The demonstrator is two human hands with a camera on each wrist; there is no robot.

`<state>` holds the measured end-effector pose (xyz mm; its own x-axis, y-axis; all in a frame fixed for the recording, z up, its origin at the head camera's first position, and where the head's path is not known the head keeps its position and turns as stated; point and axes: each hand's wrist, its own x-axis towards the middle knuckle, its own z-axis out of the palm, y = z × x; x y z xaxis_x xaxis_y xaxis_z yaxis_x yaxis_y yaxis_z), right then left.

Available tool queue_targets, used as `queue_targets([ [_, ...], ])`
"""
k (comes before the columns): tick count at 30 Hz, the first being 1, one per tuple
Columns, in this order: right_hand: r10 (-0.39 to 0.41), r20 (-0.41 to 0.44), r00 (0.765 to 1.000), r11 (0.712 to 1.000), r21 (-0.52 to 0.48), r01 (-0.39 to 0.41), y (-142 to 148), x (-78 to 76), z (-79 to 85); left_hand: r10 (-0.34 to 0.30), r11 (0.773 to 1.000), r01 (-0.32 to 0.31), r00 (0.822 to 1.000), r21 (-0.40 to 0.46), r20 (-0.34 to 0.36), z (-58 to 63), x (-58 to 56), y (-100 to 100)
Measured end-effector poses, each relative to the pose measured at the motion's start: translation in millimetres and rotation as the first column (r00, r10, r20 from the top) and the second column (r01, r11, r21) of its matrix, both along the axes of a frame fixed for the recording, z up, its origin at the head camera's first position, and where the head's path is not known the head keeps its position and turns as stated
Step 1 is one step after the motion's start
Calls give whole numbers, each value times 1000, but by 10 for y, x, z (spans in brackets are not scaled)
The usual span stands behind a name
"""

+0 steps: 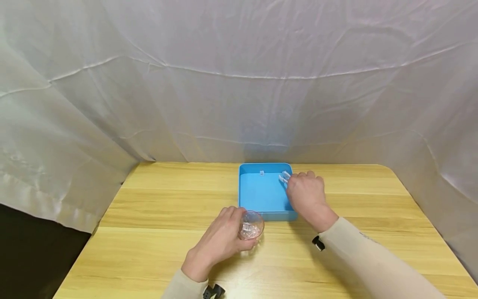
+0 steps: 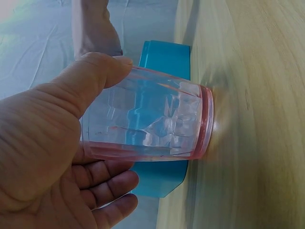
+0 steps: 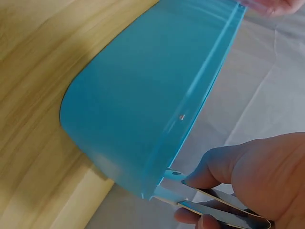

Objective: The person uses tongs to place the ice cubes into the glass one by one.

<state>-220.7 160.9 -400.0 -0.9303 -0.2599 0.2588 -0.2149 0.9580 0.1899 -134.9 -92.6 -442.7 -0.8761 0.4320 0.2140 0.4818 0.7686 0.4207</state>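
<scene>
My left hand (image 1: 220, 236) grips a clear, pink-tinted cup (image 2: 143, 119) between thumb and fingers, just in front of the blue tray (image 1: 261, 199). Several clear cubes (image 2: 183, 117) lie at the bottom of the cup. The cup is upright, its base at or close to the tabletop. My right hand (image 1: 308, 197) pinches a pair of small tongs (image 3: 224, 210) over the tray's right side. Their tips point into the tray; whether a cube sits between them I cannot tell. One clear cube (image 1: 262, 172) lies by the tray's far wall.
A wooden table (image 1: 160, 207) carries the tray, which stands near the table's far edge. Pale cloth (image 1: 209, 104) hangs behind and along both sides of the table. The tray's raised walls stand between the cup and the tray floor.
</scene>
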Motion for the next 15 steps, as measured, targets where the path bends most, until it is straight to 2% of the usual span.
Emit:
queue_targets([
  [7,-19,42,999,999,-37,21,-10,73,56,-4,1000,4,1000,0,-6,1,0,1],
  [12,-14,28,1000,995,-100,17,4,128,84,-3,1000,3,1000,1,-3,8,1,5],
  [15,-9,14,1000,996,-91,11,6,136,70,0,1000,0,1000,-2,-3,5,6,5],
])
